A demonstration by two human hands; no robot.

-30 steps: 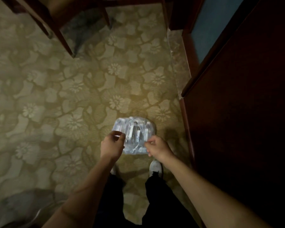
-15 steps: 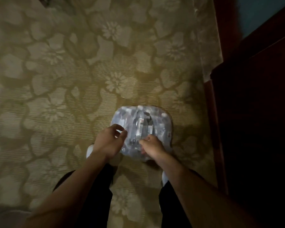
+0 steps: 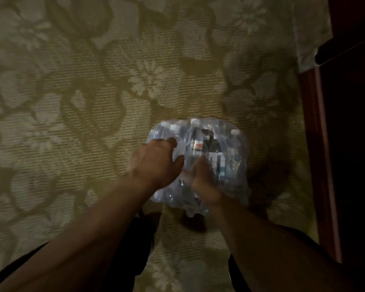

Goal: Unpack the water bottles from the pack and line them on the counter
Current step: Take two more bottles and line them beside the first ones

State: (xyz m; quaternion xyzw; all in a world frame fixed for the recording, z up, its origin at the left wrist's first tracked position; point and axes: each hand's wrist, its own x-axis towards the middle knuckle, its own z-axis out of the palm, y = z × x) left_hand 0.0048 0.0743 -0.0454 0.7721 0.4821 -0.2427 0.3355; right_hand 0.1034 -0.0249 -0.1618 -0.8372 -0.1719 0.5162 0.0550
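A shrink-wrapped pack of water bottles (image 3: pixel 226 148) stands on the patterned carpet, right of the frame's centre. Several bottle caps and labels show dimly through the clear film. My left hand (image 3: pixel 156 163) rests on the pack's left top, fingers curled over the plastic. My right hand (image 3: pixel 200 175) presses into the middle of the wrap, its fingertips buried in the film. Both forearms cover the near side of the pack. The picture is dim and slightly blurred.
Dark red-brown wooden furniture (image 3: pixel 350 144) rises along the right edge, close to the pack. Olive carpet with pale flowers (image 3: pixel 93 102) spreads to the left and beyond. My dark trouser legs (image 3: pixel 124 260) fill the bottom of the frame.
The view has dropped closer to the pack, which now looks much larger. Both hands have moved from the near edge onto the top of the wrap and dug into it.
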